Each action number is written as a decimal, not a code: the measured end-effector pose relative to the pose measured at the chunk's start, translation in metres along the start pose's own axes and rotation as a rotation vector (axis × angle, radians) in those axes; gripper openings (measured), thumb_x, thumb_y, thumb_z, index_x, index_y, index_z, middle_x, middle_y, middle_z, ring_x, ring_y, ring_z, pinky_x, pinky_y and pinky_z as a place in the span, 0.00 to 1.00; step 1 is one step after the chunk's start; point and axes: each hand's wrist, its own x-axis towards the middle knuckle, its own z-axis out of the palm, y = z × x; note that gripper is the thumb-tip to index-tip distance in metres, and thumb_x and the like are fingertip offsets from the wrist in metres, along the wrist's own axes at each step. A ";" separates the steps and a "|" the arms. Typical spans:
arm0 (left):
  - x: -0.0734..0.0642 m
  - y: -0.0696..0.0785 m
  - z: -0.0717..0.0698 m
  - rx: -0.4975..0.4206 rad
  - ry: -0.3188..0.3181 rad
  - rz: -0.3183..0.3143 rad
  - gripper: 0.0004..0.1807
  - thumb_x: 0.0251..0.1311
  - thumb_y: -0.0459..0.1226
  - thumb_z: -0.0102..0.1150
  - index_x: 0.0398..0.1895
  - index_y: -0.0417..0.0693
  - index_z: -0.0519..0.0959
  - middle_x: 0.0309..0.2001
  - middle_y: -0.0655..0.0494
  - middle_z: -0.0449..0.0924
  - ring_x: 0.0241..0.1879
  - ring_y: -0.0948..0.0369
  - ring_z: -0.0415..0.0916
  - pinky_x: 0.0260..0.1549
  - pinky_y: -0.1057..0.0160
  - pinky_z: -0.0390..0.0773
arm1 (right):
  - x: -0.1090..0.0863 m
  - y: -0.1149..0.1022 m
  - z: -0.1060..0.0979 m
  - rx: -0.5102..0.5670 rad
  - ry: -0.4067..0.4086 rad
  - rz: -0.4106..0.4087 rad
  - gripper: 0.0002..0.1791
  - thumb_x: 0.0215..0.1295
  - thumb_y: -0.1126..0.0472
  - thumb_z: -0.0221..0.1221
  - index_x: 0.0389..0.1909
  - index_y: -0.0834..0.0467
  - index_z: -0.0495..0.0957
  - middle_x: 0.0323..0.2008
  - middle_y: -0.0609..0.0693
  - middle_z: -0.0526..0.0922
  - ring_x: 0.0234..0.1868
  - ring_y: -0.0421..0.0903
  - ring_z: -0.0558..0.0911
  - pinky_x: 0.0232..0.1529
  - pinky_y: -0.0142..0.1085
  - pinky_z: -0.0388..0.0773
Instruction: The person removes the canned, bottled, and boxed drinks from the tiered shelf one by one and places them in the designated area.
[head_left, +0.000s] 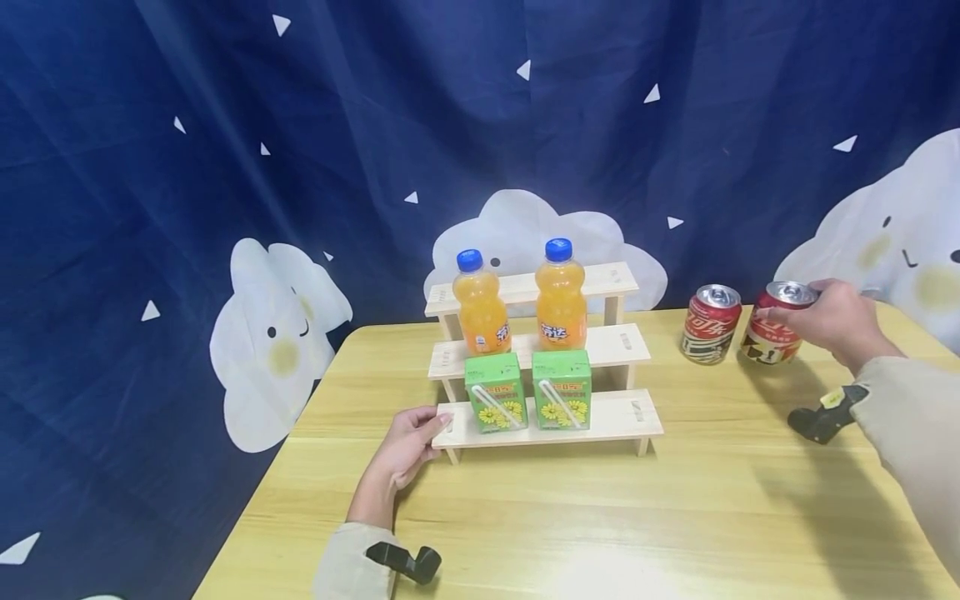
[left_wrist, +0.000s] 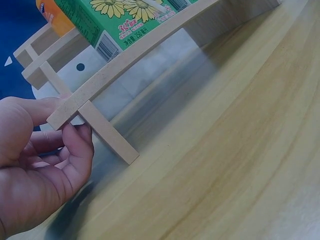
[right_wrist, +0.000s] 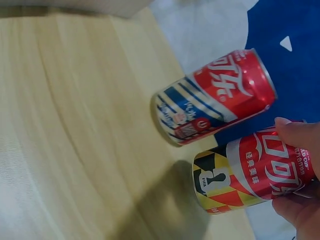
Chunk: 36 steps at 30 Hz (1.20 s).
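Toward the right of the head view, our right hand [head_left: 847, 321] grasps a red can [head_left: 772, 329] around its upper part, with digits on both sides of it. That can looks upright above the right end of the desk [head_left: 525, 525], though we cannot tell whether its base touches the wood. Just left of it stands a second can [head_left: 710, 325], red above and striped below.

Near the middle of the frame, our left hand [head_left: 408, 446] pinches the left end of the lowest tier of a three-tier wooden stand [head_left: 618, 412]; in the left wrist view we see other fingers curled under the board. On that tier, side by side, we see a left green carton [head_left: 497, 393] and a right green carton [head_left: 562, 390], each with a straw on its front. Behind them, on the middle tier, are a left orange bottle [head_left: 482, 317] and a right orange bottle [head_left: 561, 312], both blue-capped. Across the upper frame hangs a dark blue curtain [head_left: 375, 100] with white clouds and triangles.
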 end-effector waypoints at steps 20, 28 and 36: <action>0.001 -0.001 -0.001 -0.016 0.003 -0.016 0.22 0.66 0.34 0.52 0.56 0.25 0.66 0.36 0.51 0.79 0.33 0.61 0.80 0.28 0.69 0.80 | -0.007 0.004 0.024 0.038 0.010 0.010 0.51 0.54 0.37 0.62 0.60 0.77 0.58 0.51 0.76 0.67 0.49 0.72 0.65 0.47 0.62 0.67; 0.000 0.001 -0.003 -0.020 0.023 -0.017 0.21 0.66 0.33 0.51 0.56 0.25 0.66 0.36 0.51 0.78 0.33 0.61 0.81 0.30 0.68 0.81 | -0.007 0.000 0.034 0.082 0.017 -0.015 0.51 0.58 0.39 0.59 0.63 0.78 0.52 0.53 0.78 0.65 0.53 0.75 0.65 0.54 0.65 0.63; 0.002 -0.002 -0.002 -0.022 0.004 -0.008 0.23 0.65 0.34 0.53 0.56 0.24 0.66 0.35 0.52 0.79 0.33 0.61 0.80 0.27 0.70 0.80 | -0.012 0.007 0.041 0.099 0.094 -0.056 0.45 0.63 0.47 0.56 0.63 0.79 0.50 0.52 0.80 0.64 0.53 0.76 0.64 0.54 0.66 0.61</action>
